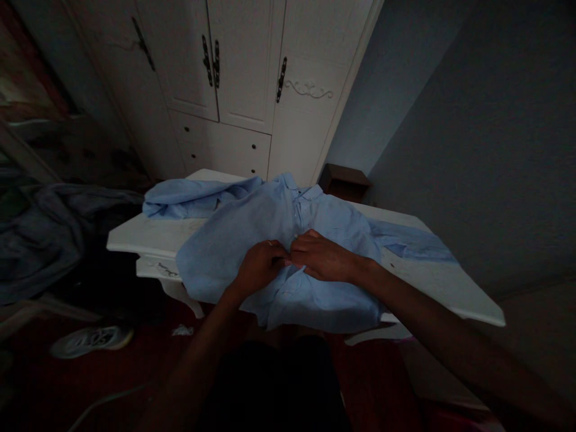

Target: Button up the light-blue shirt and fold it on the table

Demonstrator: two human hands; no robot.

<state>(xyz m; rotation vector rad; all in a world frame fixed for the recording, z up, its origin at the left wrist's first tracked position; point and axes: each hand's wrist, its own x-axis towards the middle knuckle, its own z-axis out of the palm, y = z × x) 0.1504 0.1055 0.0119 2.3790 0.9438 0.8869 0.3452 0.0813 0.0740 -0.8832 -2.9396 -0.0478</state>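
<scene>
A light blue button-up shirt (252, 234) lies spread front-up on a white table (148, 237), its collar toward the far side and its hem hanging over the near edge. My left hand (258, 267) and my right hand (321, 255) meet at the shirt's middle, on the button placket. Both hands have their fingers pinched together on the fabric there. One sleeve stretches to the far left (189, 201), the other lies flat to the right (411, 240).
A white wardrobe (243, 78) with dark handles stands behind the table. A small brown stand (344, 180) sits by the grey wall. Dark bedding (49, 234) lies at the left. A white shoe (92, 339) rests on the red floor.
</scene>
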